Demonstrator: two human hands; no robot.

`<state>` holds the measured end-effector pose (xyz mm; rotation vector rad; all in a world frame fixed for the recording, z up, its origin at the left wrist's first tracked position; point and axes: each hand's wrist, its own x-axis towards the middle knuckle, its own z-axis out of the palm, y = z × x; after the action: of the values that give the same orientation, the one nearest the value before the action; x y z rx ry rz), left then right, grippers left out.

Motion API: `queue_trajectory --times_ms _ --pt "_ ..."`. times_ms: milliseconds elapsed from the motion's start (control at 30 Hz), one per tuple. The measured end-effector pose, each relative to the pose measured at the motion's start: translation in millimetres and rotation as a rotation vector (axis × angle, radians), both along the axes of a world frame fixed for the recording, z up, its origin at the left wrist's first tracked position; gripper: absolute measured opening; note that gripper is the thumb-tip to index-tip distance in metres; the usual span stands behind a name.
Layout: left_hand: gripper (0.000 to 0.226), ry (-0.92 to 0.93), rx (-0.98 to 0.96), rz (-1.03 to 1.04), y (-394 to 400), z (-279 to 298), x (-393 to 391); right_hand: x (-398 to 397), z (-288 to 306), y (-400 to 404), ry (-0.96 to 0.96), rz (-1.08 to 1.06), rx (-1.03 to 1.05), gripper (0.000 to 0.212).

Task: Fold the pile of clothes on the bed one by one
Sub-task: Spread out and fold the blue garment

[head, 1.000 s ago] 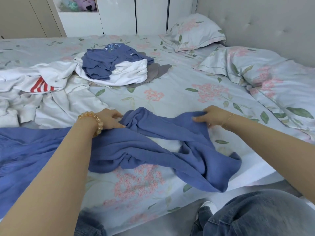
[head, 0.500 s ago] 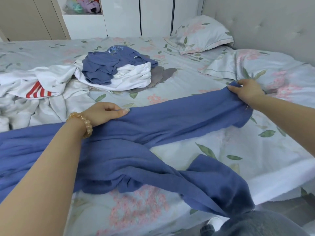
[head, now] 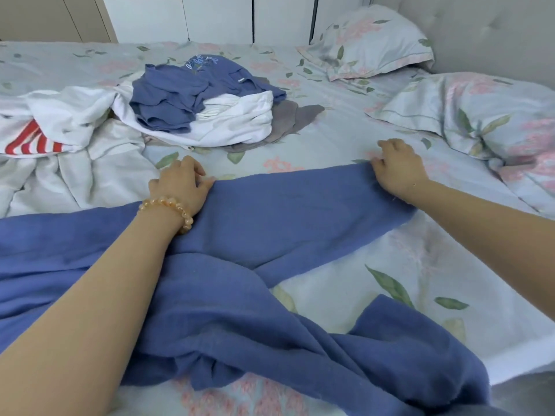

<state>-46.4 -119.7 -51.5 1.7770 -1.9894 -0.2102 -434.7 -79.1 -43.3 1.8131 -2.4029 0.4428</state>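
My left hand sits on the far edge of the blue garment, fingers curled down and pinching the cloth where it meets the bed; a beaded bracelet circles that wrist. My right hand is over the garment's right end, thumb side on the fabric, fingers bent and reaching past the edge onto the sheet. Whether it actually pinches the cloth or only presses it flat I cannot tell from this angle. Between the two hands one band of the blue garment lies stretched flat, running left to right across the bed. The rest of it is bunched and twisted nearer to me, one part trailing off to the near right toward the mattress edge, another spreading wide to the left under my forearm. Farther off, centre left, lies the pile of clothes: a crumpled blue top uppermost, white cloth below it, grey cloth showing at its right side. Left of that, loose white clothing with a patch of red and white stripes. Far right, a floral pillow leans by the padded headboard, and a floral duvet is heaped just right of my right hand.
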Motion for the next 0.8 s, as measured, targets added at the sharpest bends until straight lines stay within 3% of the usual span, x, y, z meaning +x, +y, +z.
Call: queue_trajectory --times_ms 133,200,233,300,367,433,500,567,633,733,800 --pt "0.034 -0.141 -0.14 -0.246 15 19 -27 44 0 60 0.099 0.457 -0.003 0.058" --pt "0.036 -0.043 -0.001 -0.492 26 28 -48 49 -7 86 0.056 0.547 0.139 0.066" --pt "0.044 -0.042 0.171 -0.566 34 28 -58 44 -12 91 -0.001 0.514 0.216 0.066" --pt "0.067 -0.299 0.431 -0.586 49 16 -72 24 -17 89 -0.071 0.376 0.276 0.064" --pt "0.071 -0.534 0.471 -0.553 57 5 -73 -4 -18 83 -0.026 0.233 0.329 0.061" --pt "0.068 -0.518 0.456 -0.538 61 7 -66 -26 -14 84 0.047 0.148 0.411 0.066" --pt "0.065 -0.313 0.455 -0.527 71 23 -62 -31 -8 93 -0.113 0.054 0.345 0.08" --pt "0.059 -0.054 0.429 -0.56 88 45 -62 -26 -1 104 -0.316 -0.02 0.202 0.068" --pt "0.052 0.046 0.374 -0.628 108 62 -62 -23 4 114 -0.574 -0.141 0.035 0.051" --pt "0.055 -0.006 0.393 -0.673 136 58 -60 -22 10 127 -1.019 -0.346 -0.132 0.012" --pt "0.07 -0.178 0.44 -0.634 143 38 -59 -24 12 131 -1.116 -0.423 -0.095 0.017"
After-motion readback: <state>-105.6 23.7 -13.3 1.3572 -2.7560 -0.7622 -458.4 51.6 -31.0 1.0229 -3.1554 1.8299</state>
